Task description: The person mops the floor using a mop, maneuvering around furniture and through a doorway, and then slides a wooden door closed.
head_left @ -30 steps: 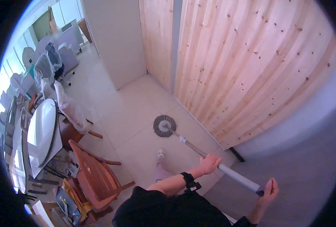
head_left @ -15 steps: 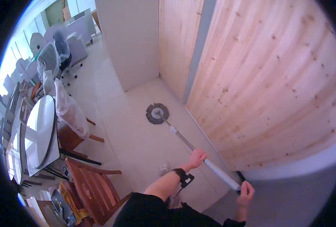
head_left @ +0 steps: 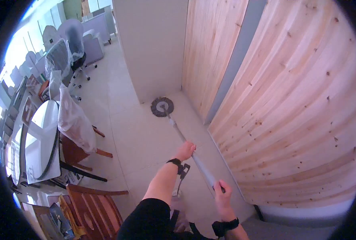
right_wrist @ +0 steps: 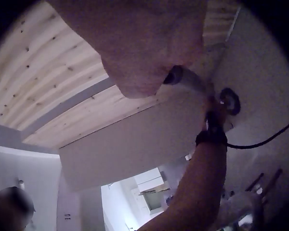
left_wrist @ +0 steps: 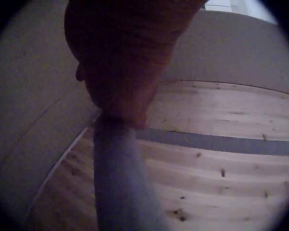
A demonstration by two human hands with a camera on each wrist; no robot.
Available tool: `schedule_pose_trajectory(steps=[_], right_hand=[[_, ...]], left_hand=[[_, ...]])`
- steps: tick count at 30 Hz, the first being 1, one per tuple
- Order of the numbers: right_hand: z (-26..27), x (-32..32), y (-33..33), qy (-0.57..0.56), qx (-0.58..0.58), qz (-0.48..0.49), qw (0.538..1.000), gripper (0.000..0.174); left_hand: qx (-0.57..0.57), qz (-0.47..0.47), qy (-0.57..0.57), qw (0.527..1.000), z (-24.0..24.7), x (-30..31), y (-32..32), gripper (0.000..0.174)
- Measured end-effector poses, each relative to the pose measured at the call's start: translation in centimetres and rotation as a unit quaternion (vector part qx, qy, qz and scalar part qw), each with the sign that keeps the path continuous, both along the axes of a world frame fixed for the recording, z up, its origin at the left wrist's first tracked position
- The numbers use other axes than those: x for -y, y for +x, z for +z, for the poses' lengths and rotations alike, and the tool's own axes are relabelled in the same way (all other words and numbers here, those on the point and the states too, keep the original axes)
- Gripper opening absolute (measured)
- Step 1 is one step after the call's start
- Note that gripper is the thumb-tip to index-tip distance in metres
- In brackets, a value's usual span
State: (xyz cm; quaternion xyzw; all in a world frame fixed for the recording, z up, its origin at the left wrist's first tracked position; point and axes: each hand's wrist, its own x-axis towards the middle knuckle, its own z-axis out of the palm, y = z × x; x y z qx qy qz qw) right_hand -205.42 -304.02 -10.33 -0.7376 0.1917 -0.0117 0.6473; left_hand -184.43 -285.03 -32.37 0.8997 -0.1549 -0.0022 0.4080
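A round grey mop (head_left: 162, 107) lies with its fringed head on the pale tiled floor, close to the corner of the beige wall. Its handle (head_left: 203, 167) slants down and right toward the person. Partway along, the left hand (head_left: 185, 151) grips the handle; in the left wrist view that hand (left_wrist: 125, 62) wraps the grey tube. The right hand (head_left: 223, 192) holds the handle's upper end, fingers curled round it. In the right wrist view the dark end of the handle (right_wrist: 172, 76) shows beside the right hand (right_wrist: 149, 62), with the mop head (right_wrist: 229, 101) beyond.
Knotty wood panels (head_left: 290, 120) line the right side, meeting the beige wall (head_left: 154, 44). On the left stand a wooden chair (head_left: 94, 208), a plastic-wrapped chair (head_left: 76, 120) and a white oval table (head_left: 42, 136). Wheeled office chairs (head_left: 76, 48) stand farther back.
The mop head has moved forward across the floor to near the wall corner. Both hands still grip the handle, which stands steeper in view; the view has turned to the right.
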Motion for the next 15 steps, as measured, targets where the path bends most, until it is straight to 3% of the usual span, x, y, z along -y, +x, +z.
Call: schedule_pose_trajectory(steps=[3,5,7,9,11,13,15], right_hand=[[1.1,2.0,-4.0,0.011,0.003,0.023,1.0,0.016],[2.7,3.5,-8.3,-0.002,0.011,-0.01,1.0,0.015],[4.8,5.9,-13.0,-0.011,0.01,-0.011,1.0,0.015],[7.2,8.9,-18.2,-0.018,-0.006,0.019,1.0,0.016],[10.3,10.4,-23.3,-0.093,0.023,-0.082,0.992,0.019],[12.7,12.2,-27.9,-0.112,0.054,-0.156,0.98,0.027],[15.0,14.5,-31.7,-0.093,0.097,-0.206,0.969,0.033]], left_hand=[[0.077,-0.039,-0.004,0.996,-1.0,1.9,-3.8,0.028],[0.108,-0.013,0.033,0.994,-3.0,4.4,-7.6,0.027],[0.047,-0.051,-0.005,0.998,2.1,6.5,-13.3,0.025],[0.122,-0.044,-0.006,0.992,3.0,9.4,-19.2,0.022],[0.131,-0.05,-0.014,0.99,4.7,12.3,-24.8,0.021],[0.069,-0.093,0.096,0.989,11.4,14.5,-30.4,0.022],[0.045,-0.107,0.001,0.993,12.9,17.2,-35.0,0.027]])
